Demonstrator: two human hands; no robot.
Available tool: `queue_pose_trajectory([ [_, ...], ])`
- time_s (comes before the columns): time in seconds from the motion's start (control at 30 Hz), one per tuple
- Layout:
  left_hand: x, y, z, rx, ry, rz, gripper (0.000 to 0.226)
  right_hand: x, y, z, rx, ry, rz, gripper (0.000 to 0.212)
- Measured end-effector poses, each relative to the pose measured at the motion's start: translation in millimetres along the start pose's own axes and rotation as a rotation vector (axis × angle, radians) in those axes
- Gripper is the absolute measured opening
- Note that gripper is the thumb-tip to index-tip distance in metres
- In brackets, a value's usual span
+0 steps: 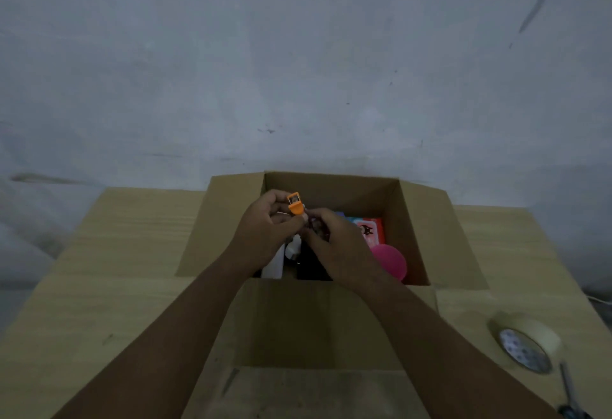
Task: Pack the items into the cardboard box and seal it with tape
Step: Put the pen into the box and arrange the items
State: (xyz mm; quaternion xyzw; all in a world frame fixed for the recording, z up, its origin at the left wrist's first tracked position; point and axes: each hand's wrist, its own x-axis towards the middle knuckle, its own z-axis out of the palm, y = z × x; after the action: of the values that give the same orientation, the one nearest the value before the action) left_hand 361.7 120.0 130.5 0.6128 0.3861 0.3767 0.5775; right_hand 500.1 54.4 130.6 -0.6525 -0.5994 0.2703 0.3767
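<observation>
Box point(331, 319) mid-table point(132, 236); tape roll point(526, 342) right; ball point(392, 261) inside

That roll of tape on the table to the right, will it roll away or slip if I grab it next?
The tape roll lies flat on the table, so it probably won't roll unless tipped onto its edge. Its hollow core suggests it is light and easy to hook with fingers. A push would likely just slide it, perhaps toward the scissors nearby.

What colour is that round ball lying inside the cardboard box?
Pink. The ball sits in the box, best seen in the head view.
</observation>
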Motion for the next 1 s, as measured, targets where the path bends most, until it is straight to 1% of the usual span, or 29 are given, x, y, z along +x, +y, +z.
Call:
queue_pose_trajectory([
  [0.07,1,-1,10,0.026,-0.041,-0.017,0.02,5,8,-20,-0.091,-0.089,-0.006,0.023],
  [0.13,1,-3,14,0.054,-0.079,-0.038,0.015,12,16,-37,-0.182,-0.172,0.005,0.018],
  [0.2,1,-4,15,0.131,-0.096,-0.035,0.008,19,18,-48,-0.258,-0.252,0.024,0.019],
  [0.23,3,-7,18,0.184,-0.102,-0.038,0.008,22,20,-53,-0.306,-0.301,0.025,0.02],
  [0.37,11,-21,12,0.554,-0.087,0.092,0.017,37,23,-55,-0.611,-0.529,0.034,0.031],
  [0.47,24,-34,0,0.771,-0.046,0.188,0.022,45,28,-45,-0.726,-0.656,0.027,0.02],
  [0.53,37,-43,-8,0.872,-0.038,0.214,0.035,52,31,-34,-0.768,-0.731,0.035,0.017],
  [0.6,49,-51,-12,0.955,-0.034,0.226,0.039,55,31,-24,-0.804,-0.797,0.038,0.016],
  [0.67,59,-56,-14,0.986,-0.02,0.224,0.04,56,34,-13,-0.815,-0.837,0.026,0.013],
  [0.8,71,-63,-14,0.989,0.03,0.238,0.033,54,40,1,-0.833,-0.898,0.03,0.021],
  [0.9,80,-68,-14,0.993,0.045,0.203,0.032,55,45,10,-0.845,-0.947,0.051,0.025],
  [1.0,83,-71,-13,0.997,0.036,0.206,0.033,55,53,16,-0.824,-0.947,0.052,0.026],
])
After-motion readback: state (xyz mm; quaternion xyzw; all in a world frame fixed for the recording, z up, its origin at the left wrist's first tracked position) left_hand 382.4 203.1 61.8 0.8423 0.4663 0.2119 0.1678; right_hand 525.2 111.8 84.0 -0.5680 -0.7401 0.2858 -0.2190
